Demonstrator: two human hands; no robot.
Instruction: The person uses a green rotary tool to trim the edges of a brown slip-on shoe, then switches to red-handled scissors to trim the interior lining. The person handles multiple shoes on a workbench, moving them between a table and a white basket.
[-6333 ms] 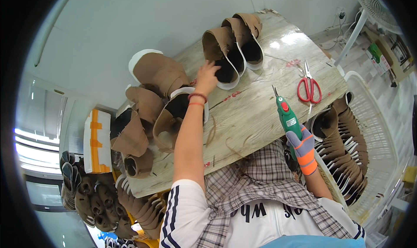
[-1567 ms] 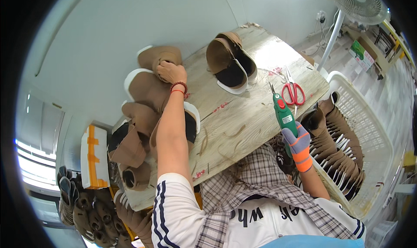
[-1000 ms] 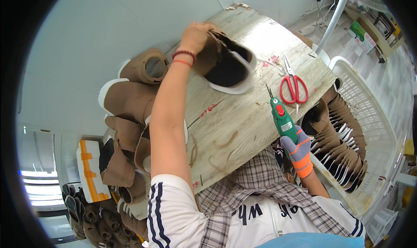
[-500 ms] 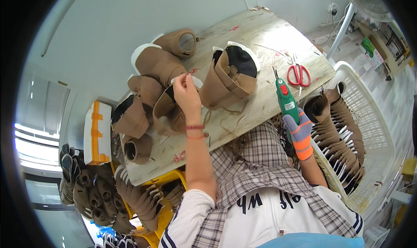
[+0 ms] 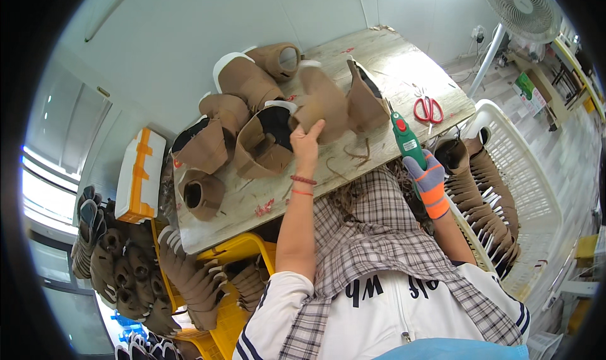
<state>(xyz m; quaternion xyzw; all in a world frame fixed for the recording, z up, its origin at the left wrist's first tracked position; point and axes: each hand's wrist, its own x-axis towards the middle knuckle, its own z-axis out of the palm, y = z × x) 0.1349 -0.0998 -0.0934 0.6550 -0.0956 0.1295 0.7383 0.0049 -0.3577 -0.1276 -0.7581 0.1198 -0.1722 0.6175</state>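
My left hand (image 5: 307, 147), bare and with red bands at the wrist, grips the lower edge of a brown boot upper (image 5: 323, 98) blurred by motion. The fingertips are partly hidden behind it. Close by on its right stands another brown upper (image 5: 367, 107) with a dark lining; a third, wide-mouthed upper (image 5: 260, 150) sits just left of the hand. In its grey and orange glove, my right hand (image 5: 427, 178) is closed round a green handheld electric tool (image 5: 406, 136) with a red button. The tool's thin dark tip points away from me, beside the standing upper.
More brown uppers (image 5: 243, 82) crowd the left of the worn table (image 5: 252, 216). Red-handled scissors (image 5: 428, 111) lie at its right. Stacked uppers fill a white basket (image 5: 536, 189) on the right and a yellow crate (image 5: 237, 316) at lower left. A fan (image 5: 522, 5) stands far right.
My left hand has come down and right from above the uppers, and it now grips a brown upper. The right hand still holds the green tool. The whole view has shifted slightly.
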